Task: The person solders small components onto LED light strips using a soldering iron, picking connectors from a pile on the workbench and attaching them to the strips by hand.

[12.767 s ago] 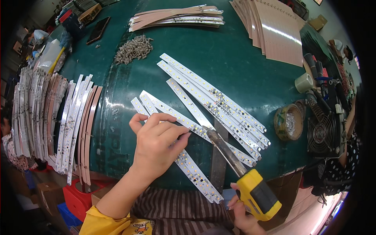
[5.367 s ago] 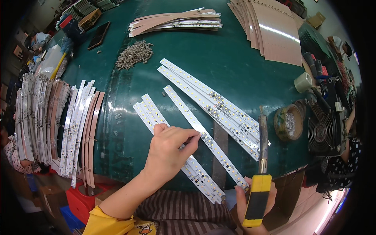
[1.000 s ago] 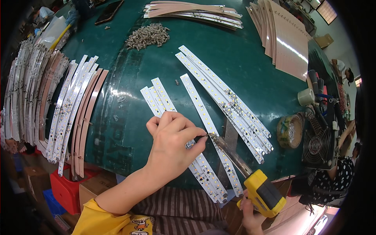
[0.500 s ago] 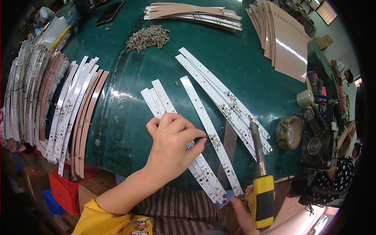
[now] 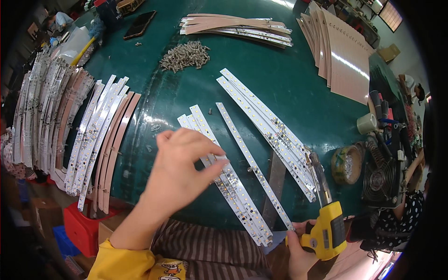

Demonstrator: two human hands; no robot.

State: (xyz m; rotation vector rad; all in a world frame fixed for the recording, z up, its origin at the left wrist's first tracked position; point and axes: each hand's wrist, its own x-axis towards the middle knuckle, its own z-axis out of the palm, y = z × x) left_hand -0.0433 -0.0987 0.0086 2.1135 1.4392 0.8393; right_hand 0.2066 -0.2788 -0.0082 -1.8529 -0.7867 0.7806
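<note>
My left hand (image 5: 183, 158) hovers over a stack of white LED strips (image 5: 196, 122), its thumb and forefinger apart with nothing between them. Right of it a single LED strip (image 5: 238, 140) lies slanted, with a small metal part (image 5: 250, 169) standing at its edge. My right hand (image 5: 301, 254) is closed on a yellow-and-black soldering gun (image 5: 330, 231), its thumb also against the near end of the single strip. The gun's metal tip points away from me, beside another group of LED strips (image 5: 266, 126). Some right-hand fingers are hidden behind the gun.
A pile of small metal parts (image 5: 185, 56) lies at the back. More strips (image 5: 91, 140) stand at the left, and tan boards (image 5: 347, 60) at the far right. A tape roll (image 5: 346, 165) and a black fan (image 5: 379, 177) sit right. A dark phone (image 5: 140, 25) lies far left.
My left hand has drawn back leftward from the single strip, and its thumb and forefinger have parted. The single strip looks narrower, tilted. The soldering gun has swung right. The whole view has shifted slightly.
</note>
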